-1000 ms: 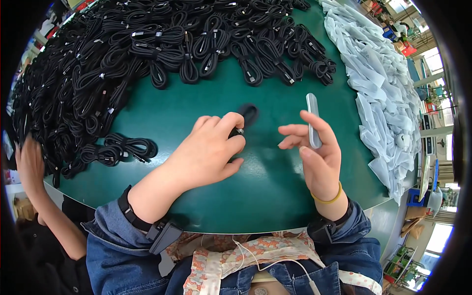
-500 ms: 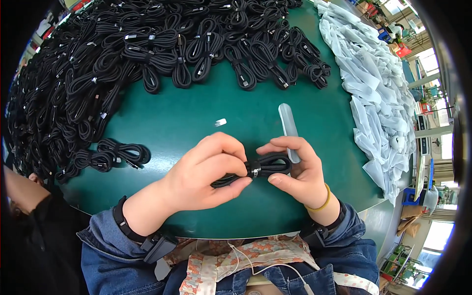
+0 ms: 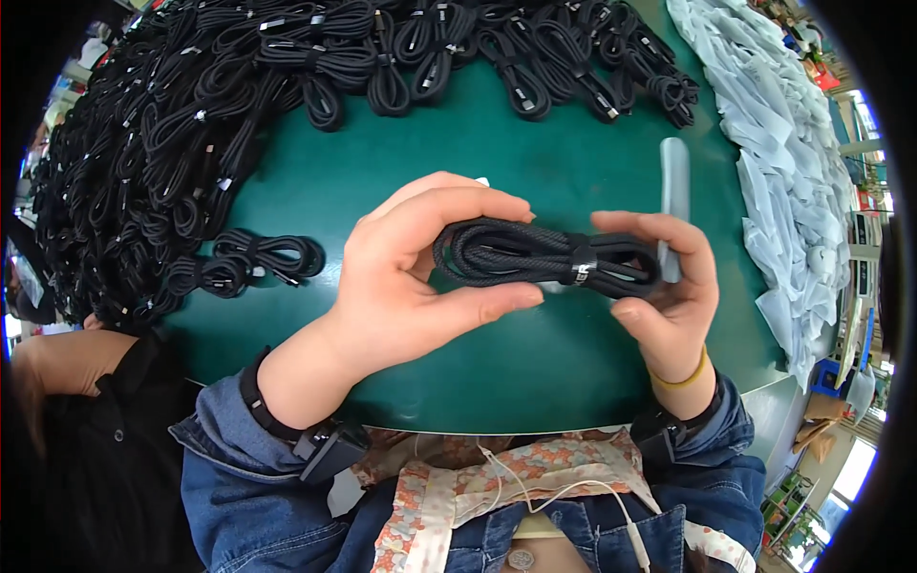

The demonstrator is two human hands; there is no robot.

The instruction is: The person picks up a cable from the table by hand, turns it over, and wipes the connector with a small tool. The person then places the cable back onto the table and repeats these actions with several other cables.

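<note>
Both hands hold one coiled black braided cable (image 3: pixel 511 253) level above the green table. A black strap with pale lettering wraps its right part. My left hand (image 3: pixel 382 277) has fingers over the coil's left end and the thumb beneath it. Curled round the right end is my right hand (image 3: pixel 683 286), thumb in front and fingers behind. A translucent, round-ended flat strip (image 3: pixel 675 177) sticks up from that same hand, its lower part behind the fingers. Just above my left fingers a small white piece (image 3: pixel 482 181) shows, mostly hidden.
Many coiled black cables (image 3: pixel 134 162) are heaped along the left and far side of the green table (image 3: pixel 382 153). A few coils (image 3: pixel 272 256) lie apart at the left. Whitish translucent bags (image 3: pixel 774 162) pile along the right edge. Another person's arm (image 3: pixel 72 368) is at the left.
The coil has been raised nearer and moved right, and more of it now shows between my hands. My left grip has opened wider around its end. The strip rose with my right hand.
</note>
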